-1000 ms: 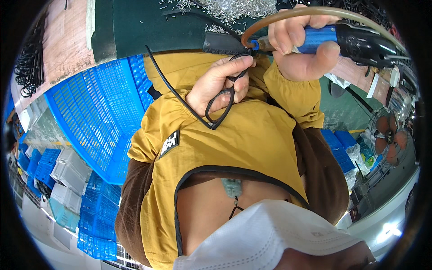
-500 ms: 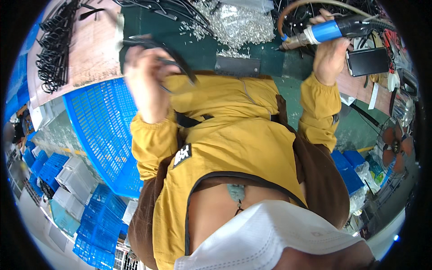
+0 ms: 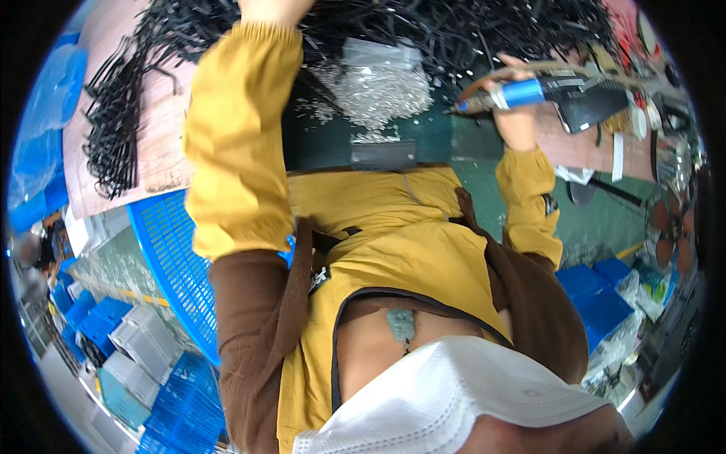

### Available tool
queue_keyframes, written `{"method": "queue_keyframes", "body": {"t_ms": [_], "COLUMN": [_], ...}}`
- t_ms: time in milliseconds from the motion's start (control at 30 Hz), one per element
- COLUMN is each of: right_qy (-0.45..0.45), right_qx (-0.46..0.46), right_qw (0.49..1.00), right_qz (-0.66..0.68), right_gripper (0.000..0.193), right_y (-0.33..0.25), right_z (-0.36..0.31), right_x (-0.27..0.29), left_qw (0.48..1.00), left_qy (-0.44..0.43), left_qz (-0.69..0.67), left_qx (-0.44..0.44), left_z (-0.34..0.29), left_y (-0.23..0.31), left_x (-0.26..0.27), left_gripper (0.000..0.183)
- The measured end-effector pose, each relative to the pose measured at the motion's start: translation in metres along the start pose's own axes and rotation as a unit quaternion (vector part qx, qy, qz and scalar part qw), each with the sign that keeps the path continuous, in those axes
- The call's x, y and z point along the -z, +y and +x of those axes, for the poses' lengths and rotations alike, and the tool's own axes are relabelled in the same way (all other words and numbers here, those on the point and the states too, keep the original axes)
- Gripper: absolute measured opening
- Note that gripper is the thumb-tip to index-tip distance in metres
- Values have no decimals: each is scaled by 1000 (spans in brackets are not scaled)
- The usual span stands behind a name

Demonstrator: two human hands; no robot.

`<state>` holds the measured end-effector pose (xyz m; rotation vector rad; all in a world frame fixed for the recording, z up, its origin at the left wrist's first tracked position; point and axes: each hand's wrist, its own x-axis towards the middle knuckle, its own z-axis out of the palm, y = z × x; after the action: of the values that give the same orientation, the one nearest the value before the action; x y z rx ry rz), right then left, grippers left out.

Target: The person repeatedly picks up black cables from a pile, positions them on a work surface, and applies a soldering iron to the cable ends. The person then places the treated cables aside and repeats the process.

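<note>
My right hand (image 3: 516, 113) is closed around a blue-barrelled tool (image 3: 522, 94), fingers (image 3: 511, 69) wrapped over the top of the barrel, tip pointing toward the screw pile (image 3: 374, 94). A tan hose (image 3: 605, 76) runs from the tool's black rear end away from the pile. The tool is held above the green bench (image 3: 446, 140), just right of the pile and apart from it.

My left hand (image 3: 272, 7) is at the top edge, above and left of the pile, reaching into the heap of black cables (image 3: 469, 30). Only the wrist and heel of the hand show (the fingers are cut off by the rim), so I cannot tell whether they are spread, closed, or holding anything. The yellow sleeve (image 3: 231, 144) runs down from it, left of the pile.

A clear bag (image 3: 382, 53) lies on the far side of the pile, touching it. A dark flat block (image 3: 383, 155) sits on the near side, just below the pile. More black cables (image 3: 113, 144) hang over a pinkish board (image 3: 162, 129) well left of the pile. A blue crate (image 3: 170, 250) stands below that board, left of and nearer than the pile. Smaller blue bins (image 3: 601, 295) sit lower right, well apart from the pile.
</note>
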<state>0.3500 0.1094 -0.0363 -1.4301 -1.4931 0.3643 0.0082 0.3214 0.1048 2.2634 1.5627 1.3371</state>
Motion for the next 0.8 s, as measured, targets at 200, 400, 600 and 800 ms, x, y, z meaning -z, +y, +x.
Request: {"method": "queue_keyframes", "body": {"t_ms": [200,400,600,800], "right_qy": [33,51,-51,13], "right_qx": [2,83,23,-383], "right_qw": [981,964,959,921], "right_qz": [-190,-246,-277,76], "right_gripper": [14,11,20,21], "right_y": [-31,-23,-39,-68], "right_z": [-4,22,28,-63], "right_x": [11,4,36,88], "left_qw": [970,997,834,610], "left_qy": [-105,22,-148,-180], "left_qz": [216,-14,-474,-552], "left_qx": [19,-77,240,539], "left_z": [57,21,-109,-212], "left_y": [-3,22,59,40], "left_x": [-47,18,73,84], "left_gripper": [36,50,44,40]}}
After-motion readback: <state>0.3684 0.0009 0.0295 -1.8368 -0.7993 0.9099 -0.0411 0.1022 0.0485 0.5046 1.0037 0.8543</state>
